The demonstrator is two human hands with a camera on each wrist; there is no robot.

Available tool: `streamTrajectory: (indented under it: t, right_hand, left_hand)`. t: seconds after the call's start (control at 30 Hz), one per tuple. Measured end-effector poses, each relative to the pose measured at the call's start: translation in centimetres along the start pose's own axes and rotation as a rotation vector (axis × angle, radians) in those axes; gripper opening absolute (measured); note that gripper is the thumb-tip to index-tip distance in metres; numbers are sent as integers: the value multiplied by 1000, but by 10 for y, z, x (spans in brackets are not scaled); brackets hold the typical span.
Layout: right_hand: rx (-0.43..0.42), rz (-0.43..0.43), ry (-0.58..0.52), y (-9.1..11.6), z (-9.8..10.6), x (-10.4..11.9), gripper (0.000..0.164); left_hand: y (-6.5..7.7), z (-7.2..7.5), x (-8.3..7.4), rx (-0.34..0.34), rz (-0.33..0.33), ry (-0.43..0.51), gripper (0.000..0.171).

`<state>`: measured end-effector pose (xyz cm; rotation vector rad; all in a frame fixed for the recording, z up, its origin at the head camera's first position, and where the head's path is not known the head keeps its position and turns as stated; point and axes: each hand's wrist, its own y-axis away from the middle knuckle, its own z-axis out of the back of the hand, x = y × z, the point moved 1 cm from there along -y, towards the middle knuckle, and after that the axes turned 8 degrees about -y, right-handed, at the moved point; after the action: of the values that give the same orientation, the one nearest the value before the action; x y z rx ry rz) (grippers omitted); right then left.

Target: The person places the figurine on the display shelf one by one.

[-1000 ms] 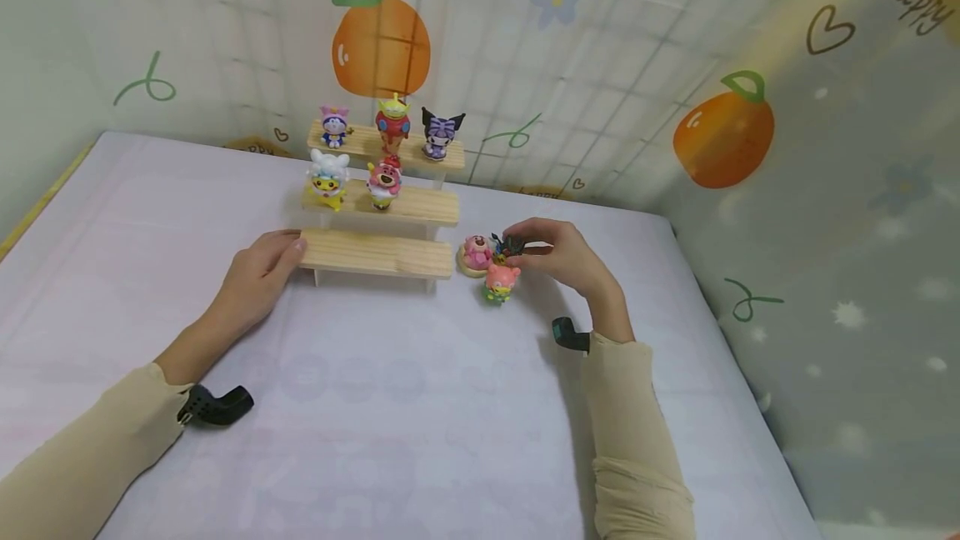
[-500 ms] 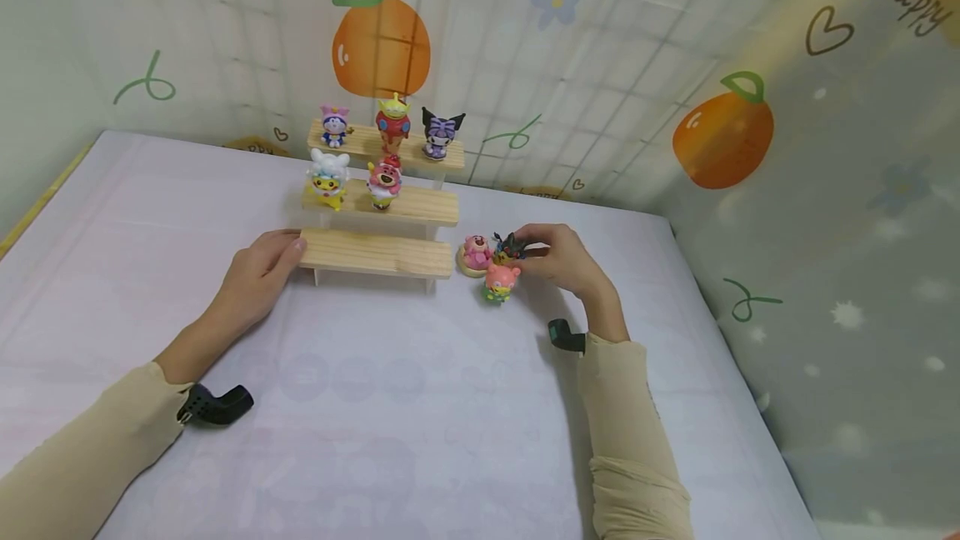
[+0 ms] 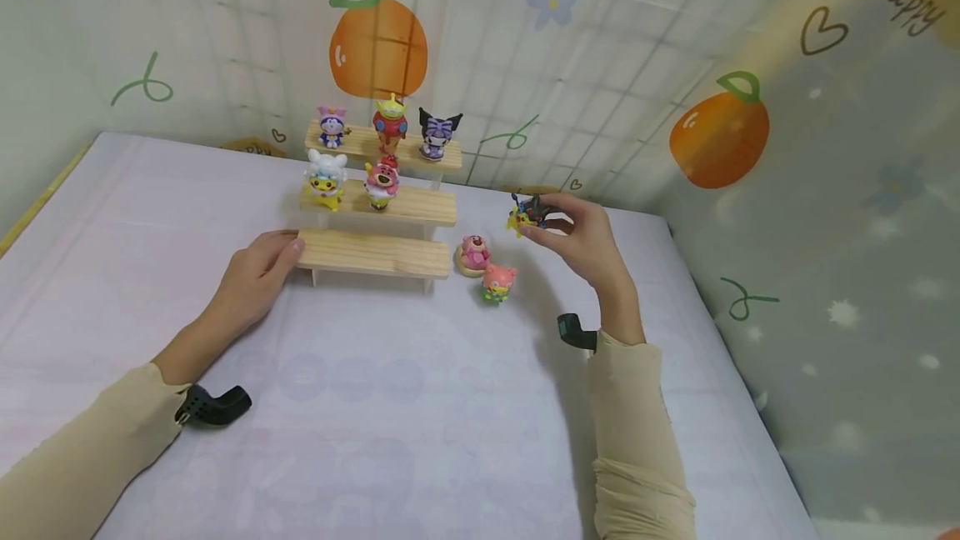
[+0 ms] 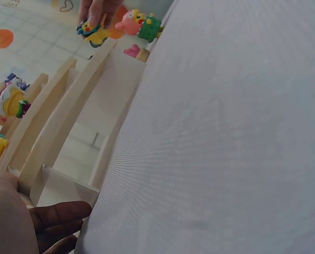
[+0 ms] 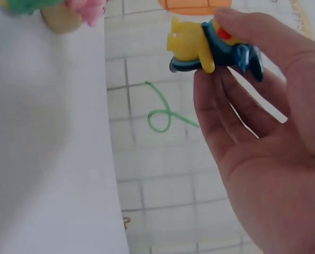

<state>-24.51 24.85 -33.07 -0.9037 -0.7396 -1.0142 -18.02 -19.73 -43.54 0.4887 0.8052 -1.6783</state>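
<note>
My right hand (image 3: 588,240) pinches a small yellow figurine (image 5: 192,45) with a dark blue cape and hood between thumb and fingers. In the right wrist view the figurine lies sideways, a red cheek showing. My left hand (image 3: 258,277) holds the left end of a three-step wooden display stand (image 3: 375,255), thumb at the bottom step, fingers (image 4: 62,212) beside its clear side support. On the table right of the stand are a pink bear figurine (image 3: 474,252) on a round base and a pink-hooded figurine (image 3: 497,282) with a green lower part.
The top step carries a purple-and-pink figurine (image 3: 332,127), a red one with a green head (image 3: 391,123) and a black-eared purple one (image 3: 438,136). On the middle step stand a white-hooded yellow figurine (image 3: 326,179) and a pink bear (image 3: 382,183). A printed curtain (image 3: 600,40) hangs behind.
My right hand has lifted the yellow figurine away from beside the two pink ones, up and to the right. My left hand stays at the stand.
</note>
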Motion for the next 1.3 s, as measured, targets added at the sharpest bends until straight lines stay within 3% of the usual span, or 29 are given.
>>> streamTrajectory:
  t: [0.43,0.77,1.03,1.3]
  right_hand:
    - [86,92,9,-2,-27,37,38]
    - [178,176,35,-6,-65,50,47]
    - [102,198,67,-6,-78,48,54]
    - [-8,244,-5,-9,-93,47,56]
  left_hand:
    - [0,-3,-2,0,12,5,51]
    - [-2,-2,0,-5,3,-6,52]
    - [-1,-1,-1,-5,4,-6,52]
    - [0,1,-3,16,21,-16,55]
